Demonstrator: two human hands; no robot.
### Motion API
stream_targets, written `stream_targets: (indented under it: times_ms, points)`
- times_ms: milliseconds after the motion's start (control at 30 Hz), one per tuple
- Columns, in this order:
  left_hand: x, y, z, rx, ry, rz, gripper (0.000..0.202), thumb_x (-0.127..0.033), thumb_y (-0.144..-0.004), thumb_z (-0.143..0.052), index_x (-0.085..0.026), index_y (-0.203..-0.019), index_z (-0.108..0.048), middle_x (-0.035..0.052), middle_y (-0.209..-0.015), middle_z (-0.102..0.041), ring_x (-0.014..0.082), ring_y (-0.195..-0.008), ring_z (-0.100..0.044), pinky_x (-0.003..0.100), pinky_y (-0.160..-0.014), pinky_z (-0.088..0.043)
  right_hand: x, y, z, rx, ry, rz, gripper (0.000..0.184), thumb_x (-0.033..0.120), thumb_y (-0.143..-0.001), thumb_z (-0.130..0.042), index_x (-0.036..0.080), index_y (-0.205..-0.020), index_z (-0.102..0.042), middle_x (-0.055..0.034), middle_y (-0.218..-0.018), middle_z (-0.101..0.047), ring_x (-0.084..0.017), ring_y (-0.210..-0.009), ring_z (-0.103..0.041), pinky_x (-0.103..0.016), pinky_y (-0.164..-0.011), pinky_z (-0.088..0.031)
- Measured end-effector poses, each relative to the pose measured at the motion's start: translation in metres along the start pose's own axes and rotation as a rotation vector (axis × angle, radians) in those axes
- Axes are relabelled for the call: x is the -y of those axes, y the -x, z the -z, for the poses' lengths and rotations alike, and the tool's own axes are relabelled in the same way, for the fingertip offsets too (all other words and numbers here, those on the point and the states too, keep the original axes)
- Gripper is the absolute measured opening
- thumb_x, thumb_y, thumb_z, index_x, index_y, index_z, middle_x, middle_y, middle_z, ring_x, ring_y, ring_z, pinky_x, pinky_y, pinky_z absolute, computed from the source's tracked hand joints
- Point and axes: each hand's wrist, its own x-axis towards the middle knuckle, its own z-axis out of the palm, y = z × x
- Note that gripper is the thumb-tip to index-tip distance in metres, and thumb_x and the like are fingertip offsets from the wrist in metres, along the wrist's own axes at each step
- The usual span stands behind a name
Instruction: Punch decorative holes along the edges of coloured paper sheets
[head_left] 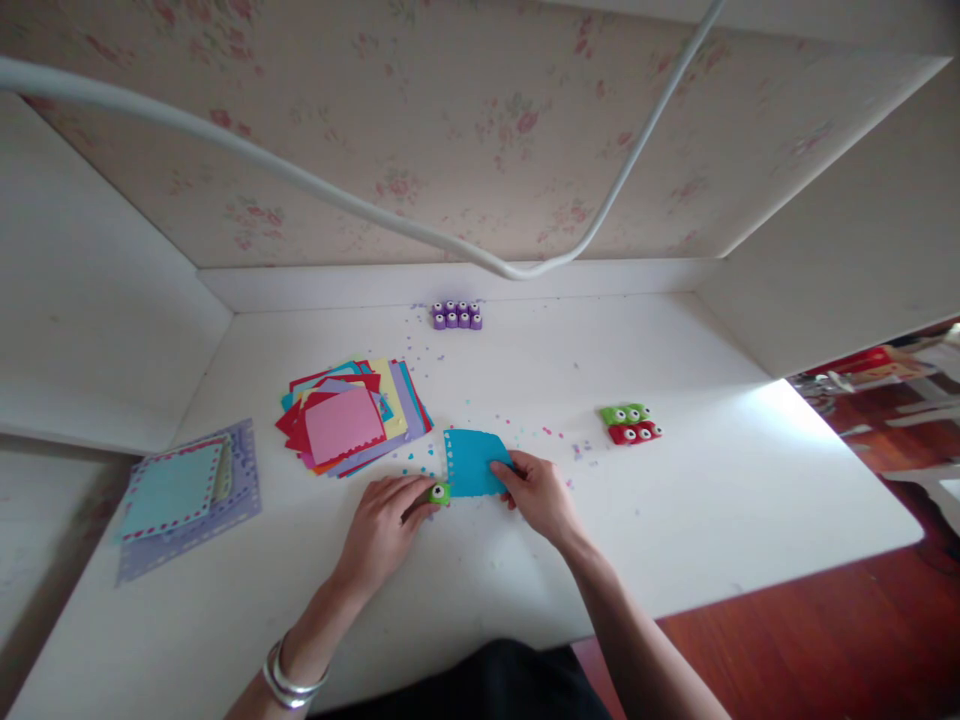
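Observation:
A blue paper sheet (472, 460) lies on the white table (712, 470), with a row of small punched holes along its left edge. My left hand (386, 525) pinches a small green punch (440, 493) at the sheet's lower left corner. My right hand (536, 495) grips the sheet's right edge, fingers closed on it.
A fanned stack of coloured paper (349, 420) lies left of the sheet. Punched sheets (187, 490) sit at the table's far left. Purple punches (457, 315) stand at the back, green and red punches (630, 423) to the right. Confetti bits dot the table. A white cable (420, 230) hangs overhead.

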Motion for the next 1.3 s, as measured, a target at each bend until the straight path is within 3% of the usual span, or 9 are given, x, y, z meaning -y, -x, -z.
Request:
stream_targets:
  times_ms: [300,733,1033,1300]
  points:
    - [0.001,0.000,-0.002,-0.007,0.005,0.023,0.028,-0.039,-0.088,-0.060,-0.023,-0.110,-0.065,0.0057,-0.103,-0.072,0.0221,-0.093,-0.066,0.039,-0.084,-0.051,0.003,0.003,0.000,0.058,-0.004,-0.014,0.027,0.040,-0.087,-0.051,0.019,-0.077,-0.064,0.0025,-0.052,-0.058,-0.012,-0.047,-0.056,-0.022,-0.048,-0.041]
    - [0.001,0.000,-0.001,-0.030,0.013,0.003,0.028,-0.040,-0.088,-0.060,-0.024,-0.109,-0.066,0.0063,-0.102,-0.072,0.0224,-0.093,-0.067,0.038,-0.081,-0.052,-0.002,-0.001,-0.003,0.022,-0.132,-0.039,0.029,0.044,-0.086,-0.053,0.018,-0.074,-0.061,0.0023,-0.051,-0.056,-0.012,-0.047,-0.053,-0.022,-0.046,-0.040]
    - [0.000,0.000,0.000,-0.028,0.056,0.044,0.027,-0.038,-0.087,-0.061,-0.024,-0.109,-0.066,0.0050,-0.101,-0.072,0.0217,-0.092,-0.067,0.038,-0.082,-0.053,0.005,0.001,-0.003,0.010,-0.187,-0.065,0.031,0.045,-0.085,-0.055,0.018,-0.069,-0.058,0.0017,-0.050,-0.057,-0.012,-0.045,-0.054,-0.022,-0.045,-0.041]
    - [0.000,-0.001,0.004,-0.065,0.118,0.147,0.027,-0.039,-0.087,-0.060,-0.023,-0.109,-0.065,0.0052,-0.099,-0.072,0.0180,-0.082,-0.068,0.030,-0.075,-0.057,0.015,0.004,0.000,-0.053,-0.178,-0.055,0.031,0.044,-0.085,-0.055,0.018,-0.068,-0.059,0.0009,-0.051,-0.059,-0.013,-0.046,-0.056,-0.023,-0.046,-0.043]
